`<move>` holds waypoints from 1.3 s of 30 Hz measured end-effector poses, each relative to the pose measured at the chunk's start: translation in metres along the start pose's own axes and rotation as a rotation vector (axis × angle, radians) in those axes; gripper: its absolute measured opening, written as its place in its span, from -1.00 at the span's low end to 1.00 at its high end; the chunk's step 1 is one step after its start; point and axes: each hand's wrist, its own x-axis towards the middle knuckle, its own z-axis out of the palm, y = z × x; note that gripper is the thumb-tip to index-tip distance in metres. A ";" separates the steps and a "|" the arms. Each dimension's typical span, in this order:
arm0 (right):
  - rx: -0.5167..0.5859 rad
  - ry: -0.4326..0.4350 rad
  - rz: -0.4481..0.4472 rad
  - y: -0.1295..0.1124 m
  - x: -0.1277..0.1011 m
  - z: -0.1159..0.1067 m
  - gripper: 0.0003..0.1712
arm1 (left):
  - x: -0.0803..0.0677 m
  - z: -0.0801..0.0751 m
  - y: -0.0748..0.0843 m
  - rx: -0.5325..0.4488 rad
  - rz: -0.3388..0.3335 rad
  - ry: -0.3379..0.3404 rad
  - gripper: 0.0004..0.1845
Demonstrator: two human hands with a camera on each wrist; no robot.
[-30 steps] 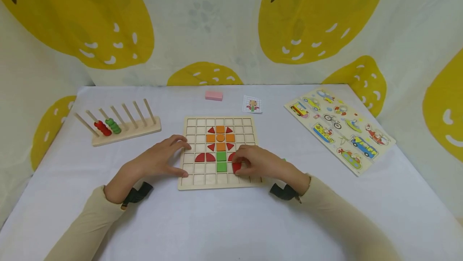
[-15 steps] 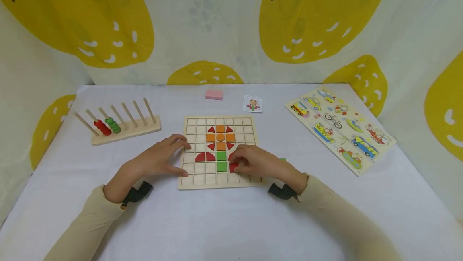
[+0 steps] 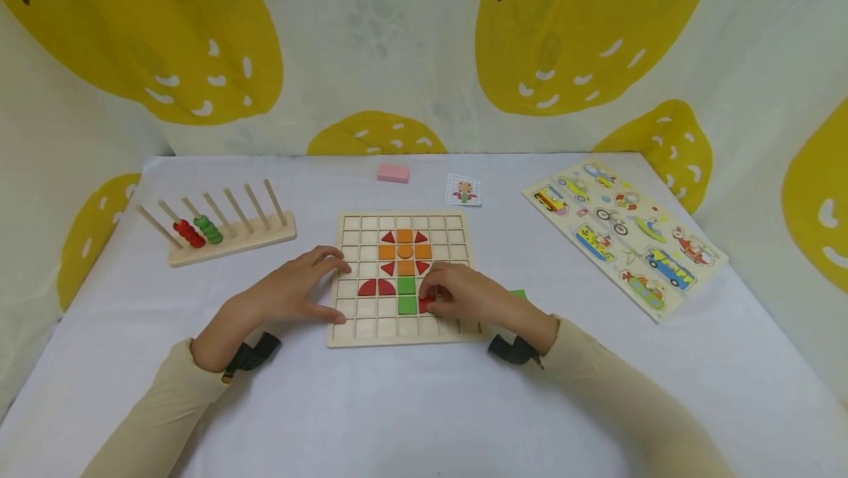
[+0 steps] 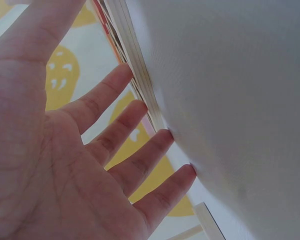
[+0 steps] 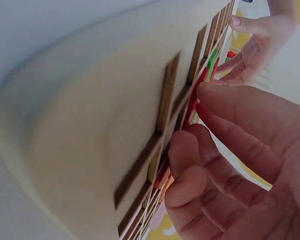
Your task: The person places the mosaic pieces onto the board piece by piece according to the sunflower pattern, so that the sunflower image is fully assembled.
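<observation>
A wooden grid board (image 3: 371, 328) lies on the table. Orange squares, red triangles, two green squares (image 3: 407, 305) and red rounded pieces (image 3: 376, 287) fill some of its cells. My right hand (image 3: 472, 295) pinches a red tile (image 3: 425, 305) between thumb and fingers, at the cell right of the lower green square. Its exact shape is partly covered by the fingers; the right wrist view shows the red tile (image 5: 192, 105) at the thumb tip. With fingers spread and fairly straight, my left hand (image 3: 288, 290) touches the board's left edge.
A peg stand (image 3: 232, 241) with red and green beads is at the left. Behind the board are a pink block (image 3: 393, 174) and a pattern card (image 3: 464, 189). A vehicle picture puzzle (image 3: 623, 239) lies right. A green piece (image 3: 519, 294) shows beyond my right wrist.
My right hand has shifted slightly left with the red tile, which has turned and now sits against the cell beside the lower green square. The left hand has stayed put.
</observation>
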 end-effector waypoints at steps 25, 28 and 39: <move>0.093 -0.031 0.094 0.025 -0.037 -0.022 -0.83 | -0.003 0.000 0.000 -0.004 -0.014 0.001 -0.21; 0.099 -0.055 0.091 0.030 -0.043 -0.026 -0.85 | -0.003 -0.001 0.001 -0.008 -0.010 0.000 -0.21; 0.066 -0.125 0.022 0.047 -0.069 -0.038 -0.79 | -0.001 0.000 0.002 -0.001 0.005 -0.001 -0.21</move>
